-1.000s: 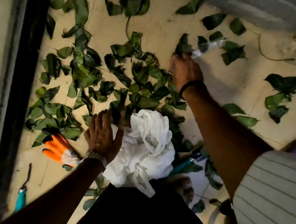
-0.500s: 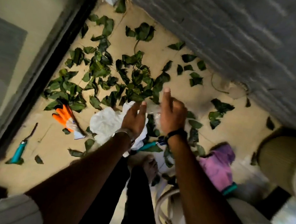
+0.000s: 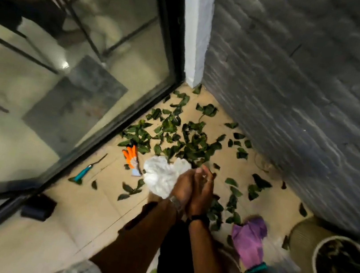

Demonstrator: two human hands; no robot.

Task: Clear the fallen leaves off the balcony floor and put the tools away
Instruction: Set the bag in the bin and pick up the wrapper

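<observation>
Green fallen leaves (image 3: 181, 139) lie scattered over the beige balcony floor (image 3: 92, 214), thickest towards the corner. A crumpled white plastic bag (image 3: 159, 175) sits on the floor among them. My left hand (image 3: 182, 187) and my right hand (image 3: 204, 189) are pressed palm to palm above the floor, just right of the bag, fingers fairly straight and nothing visibly held between them. An orange and white glove (image 3: 130, 156) lies left of the bag. A teal-handled tool (image 3: 83, 172) lies beside the door track. A purple glove (image 3: 250, 238) lies at the right.
A glass sliding door (image 3: 67, 72) with a black frame runs along the left. A grey brick wall (image 3: 310, 85) closes the right side. Plant pots (image 3: 341, 268) stand at the lower right. A small black object (image 3: 39, 206) sits by the door track.
The view has risen and pulled back from the floor. My hands, apart over the leaves before, have come together palm to palm beside the white bag.
</observation>
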